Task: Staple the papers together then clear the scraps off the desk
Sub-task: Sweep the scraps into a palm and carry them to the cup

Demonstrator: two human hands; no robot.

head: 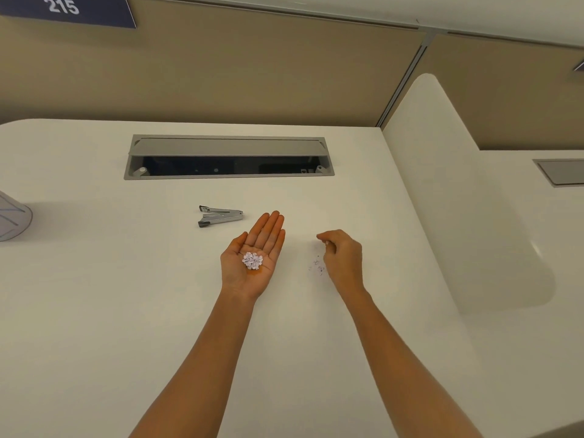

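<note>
My left hand lies palm up over the white desk, fingers straight, carrying a small heap of white paper scraps in the palm. My right hand hovers to the right with fingers curled, its fingertips pinching a tiny paper scrap. A few small scraps remain scattered on the desk just left of that hand. A silver stapler lies on the desk beyond my left hand. Stapled papers show partly at the left edge.
A grey cable hatch stands open at the back of the desk. A white divider panel rises on the right. Beige partition walls stand behind, with a sign reading 215 at top left.
</note>
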